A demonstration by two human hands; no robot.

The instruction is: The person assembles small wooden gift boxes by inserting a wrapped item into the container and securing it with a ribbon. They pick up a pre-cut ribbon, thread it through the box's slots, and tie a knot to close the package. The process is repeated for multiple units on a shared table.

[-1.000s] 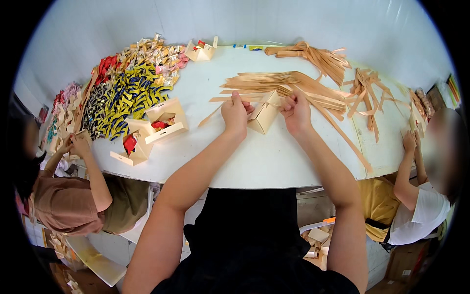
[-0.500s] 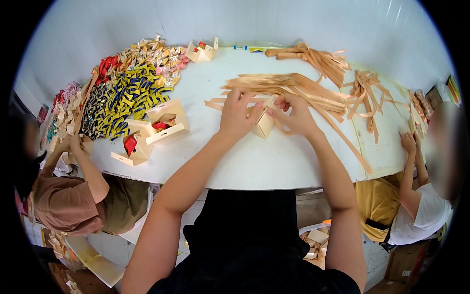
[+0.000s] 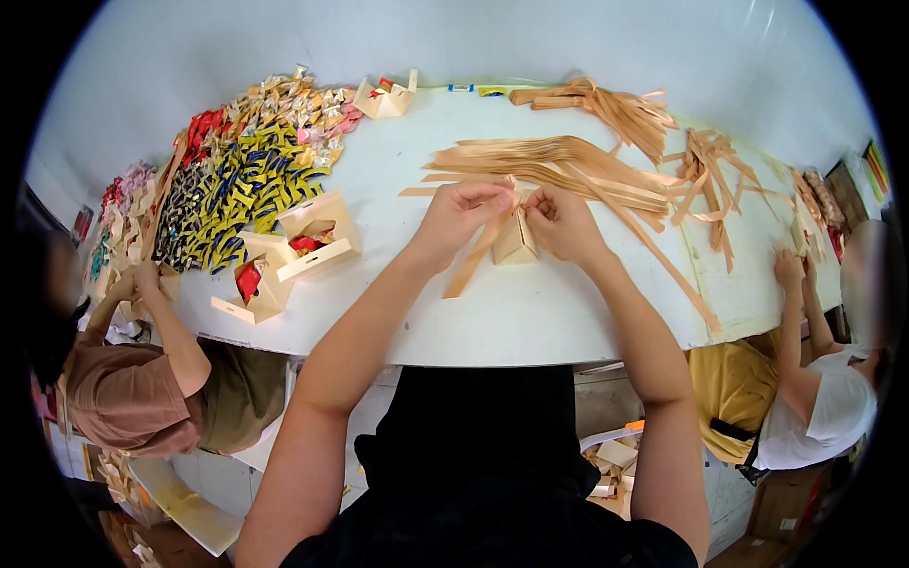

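A small cream gift box stands closed on the table in front of me, between my hands. A tan ribbon runs at its top, and one loose end hangs down to the left onto the tabletop. My left hand is closed, pinching the ribbon beside the box's top. On the other side, my right hand is closed with its fingertips at the ribbon by the top edge; the fingers partly hide what they grip. Just beyond my hands lies a thick bundle of tan ribbons.
Two open boxes with red-wrapped pieces sit to the left, before a heap of wrapped sweets. Another open box stands far back. More ribbons lie at the far right. People work at left and right.
A ribbon end now hangs left of the box. My left hand has closed and moved slightly down and left; the fingers of my right hand have curled in at the box's top.
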